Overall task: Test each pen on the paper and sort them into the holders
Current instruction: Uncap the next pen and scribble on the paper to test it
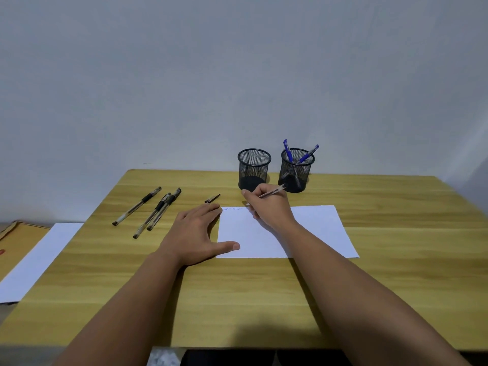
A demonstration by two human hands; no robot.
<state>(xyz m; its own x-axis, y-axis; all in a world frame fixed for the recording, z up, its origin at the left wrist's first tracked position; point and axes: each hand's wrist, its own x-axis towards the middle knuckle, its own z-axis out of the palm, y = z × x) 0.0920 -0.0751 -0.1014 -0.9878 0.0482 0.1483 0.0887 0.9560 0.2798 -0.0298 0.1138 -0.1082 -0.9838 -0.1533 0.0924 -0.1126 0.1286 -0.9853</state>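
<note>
A white sheet of paper point(311, 233) lies on the wooden table point(237, 299). My right hand point(269, 204) grips an uncapped pen point(274, 192) with its tip on the sheet's top left corner, beside faint scribbles point(232, 208). My left hand point(196, 233) lies flat with straight fingers at the paper's left edge, thumb on the sheet. A loose black pen cap point(212, 198) rests just beyond its fingertips. Three capped black pens point(150, 211) lie at the left. Two black mesh holders stand at the back: the left holder point(254, 169) looks empty, the right holder point(297, 170) has two blue pens point(301, 154).
A second white sheet point(37, 260) and a brown envelope point(15, 241) lie past the table's left edge. A plain grey wall point(237, 75) rises right behind the holders. The table's front edge runs just below my forearms.
</note>
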